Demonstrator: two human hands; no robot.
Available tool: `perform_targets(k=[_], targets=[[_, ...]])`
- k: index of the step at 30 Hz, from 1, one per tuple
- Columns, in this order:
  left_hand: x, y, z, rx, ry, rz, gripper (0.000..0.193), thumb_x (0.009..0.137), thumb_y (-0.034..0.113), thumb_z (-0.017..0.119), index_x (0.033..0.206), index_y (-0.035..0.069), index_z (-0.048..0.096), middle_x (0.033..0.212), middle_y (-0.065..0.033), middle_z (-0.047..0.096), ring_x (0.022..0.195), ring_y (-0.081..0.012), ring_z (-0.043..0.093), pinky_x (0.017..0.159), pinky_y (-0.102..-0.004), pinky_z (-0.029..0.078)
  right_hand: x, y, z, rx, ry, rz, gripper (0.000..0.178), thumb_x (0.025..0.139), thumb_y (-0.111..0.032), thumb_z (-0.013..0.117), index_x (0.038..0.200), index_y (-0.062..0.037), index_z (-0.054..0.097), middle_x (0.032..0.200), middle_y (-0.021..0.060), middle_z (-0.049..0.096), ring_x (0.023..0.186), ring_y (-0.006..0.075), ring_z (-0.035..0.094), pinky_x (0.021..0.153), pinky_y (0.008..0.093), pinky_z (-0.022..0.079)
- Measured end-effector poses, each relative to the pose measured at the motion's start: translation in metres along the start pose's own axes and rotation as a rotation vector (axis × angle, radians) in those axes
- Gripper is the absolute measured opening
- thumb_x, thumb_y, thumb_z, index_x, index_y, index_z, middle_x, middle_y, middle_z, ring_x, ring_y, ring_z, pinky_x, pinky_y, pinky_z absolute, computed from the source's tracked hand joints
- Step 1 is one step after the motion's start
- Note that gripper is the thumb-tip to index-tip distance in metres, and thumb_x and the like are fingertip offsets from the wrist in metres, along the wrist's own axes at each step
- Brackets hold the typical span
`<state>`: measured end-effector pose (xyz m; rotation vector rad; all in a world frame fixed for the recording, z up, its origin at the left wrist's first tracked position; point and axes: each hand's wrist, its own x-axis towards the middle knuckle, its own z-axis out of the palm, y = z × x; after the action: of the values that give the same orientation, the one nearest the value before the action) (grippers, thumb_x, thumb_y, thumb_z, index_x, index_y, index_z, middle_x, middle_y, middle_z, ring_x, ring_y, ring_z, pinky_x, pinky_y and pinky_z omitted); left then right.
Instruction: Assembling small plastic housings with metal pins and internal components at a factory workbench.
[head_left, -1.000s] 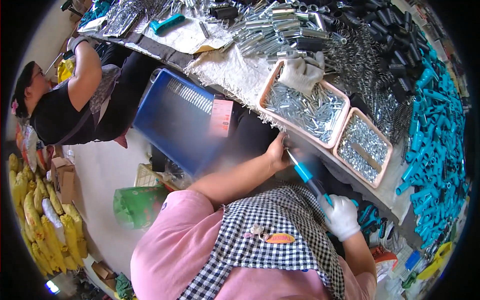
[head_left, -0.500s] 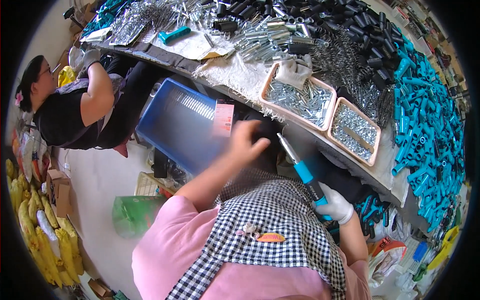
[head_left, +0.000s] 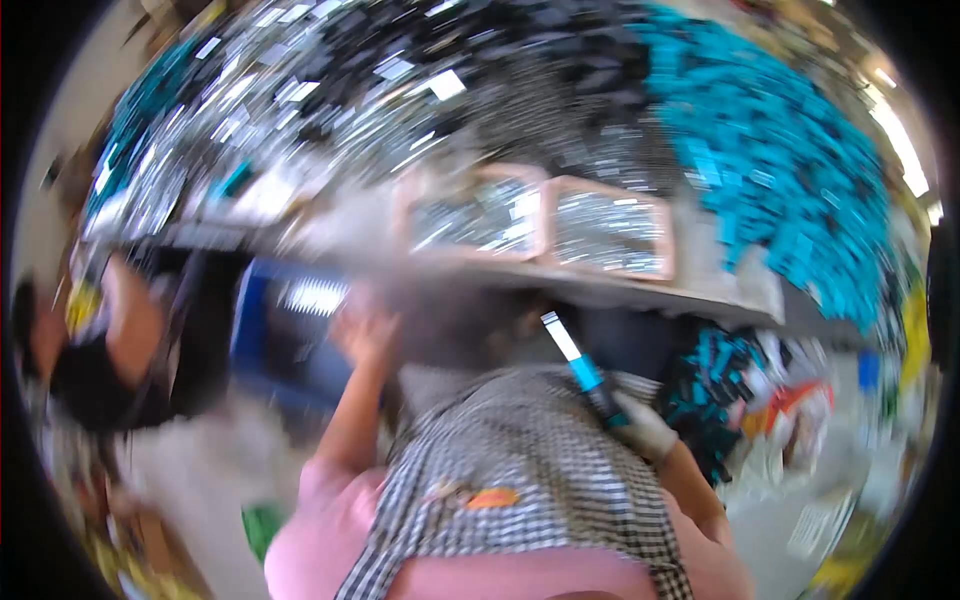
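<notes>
The blue crate (head_left: 270,385) is largest. Well right of the crate, the pale-tipped teal tool (head_left: 574,358) slants up and crateward from the gloved right hand (head_left: 645,430), curled around its dark end. The bare left hand (head_left: 365,335), blurred, is nearer the crate; I cannot tell its grip.

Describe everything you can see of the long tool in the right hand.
The long tool is slim and straight, with a bright silvery, metal-looking shaft, then a teal band and a black section that look like plastic. It slants beside the checked apron, shaft end up and to the left. The gloved right hand grips its lower end, hiding part of it. Blur obscures finer detail, and contact with the apron cannot be told.
</notes>
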<state>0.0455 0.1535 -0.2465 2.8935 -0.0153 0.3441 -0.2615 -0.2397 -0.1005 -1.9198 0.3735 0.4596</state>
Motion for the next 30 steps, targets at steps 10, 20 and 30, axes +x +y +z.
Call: perform_targets(k=[10,20,30], targets=[[0.028,0.018,-0.043,-0.279,0.419,0.426,0.071,0.091,0.049,0.054,0.140,0.002,0.038,0.138,-0.0245,0.041,0.122,-0.0421,0.041,0.102,-0.0528,0.032,-0.086,-0.069,-0.023,0.256,0.113,0.346,0.058,0.075,-0.015,0.065,0.130,-0.0129,0.048,0.082,0.0068,0.056,0.079,0.0172,0.056,0.069,0.0347,0.047],[0.006,0.225,-0.123,-0.585,0.405,1.051,0.049,0.091,0.017,0.064,0.129,-0.005,0.042,0.130,-0.0220,0.044,0.120,-0.0355,0.044,0.098,-0.0473,0.036,-0.264,-0.011,-0.082,0.462,0.991,0.197,0.054,0.069,-0.005,0.064,0.123,-0.0013,0.055,0.089,0.0041,0.062,0.081,0.0140,0.059,0.072,0.0287,0.050],[-0.003,0.268,-0.132,-0.584,0.272,1.192,0.033,0.090,0.017,0.062,0.117,-0.001,0.054,0.120,-0.0158,0.053,0.115,-0.0332,0.047,0.096,-0.0468,0.038,-0.333,-0.005,-0.137,0.141,1.143,0.627,0.044,0.075,-0.014,0.062,0.116,-0.0001,0.058,0.080,0.0074,0.061,0.066,0.0151,0.059,0.062,0.0303,0.050]])
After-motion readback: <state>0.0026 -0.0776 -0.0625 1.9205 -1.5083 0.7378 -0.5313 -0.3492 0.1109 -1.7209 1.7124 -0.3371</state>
